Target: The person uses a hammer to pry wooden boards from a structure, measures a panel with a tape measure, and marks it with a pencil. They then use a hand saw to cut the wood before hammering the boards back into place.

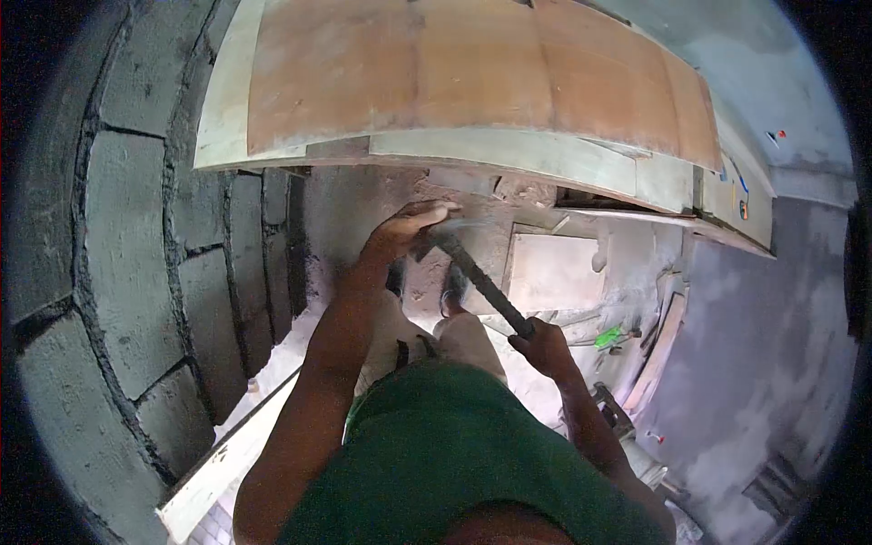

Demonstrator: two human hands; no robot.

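Block wall [136, 272] at frame left, with a plank [227, 454] laid along its foot. Under the lower edge of the plywood panel [454, 73], the left hand [407, 229] is raised, fingers together, beside the head of the hammer [477, 277]. The handle end is clamped in the right hand [545, 347]. Bare floor [745, 363] is seen at right.

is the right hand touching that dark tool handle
Touching. The head view shows the right hand closed around the lower end of the dark tool handle, with no gap.

Head of the hammer [481, 283] (near left hand [409, 227]) is blurred.
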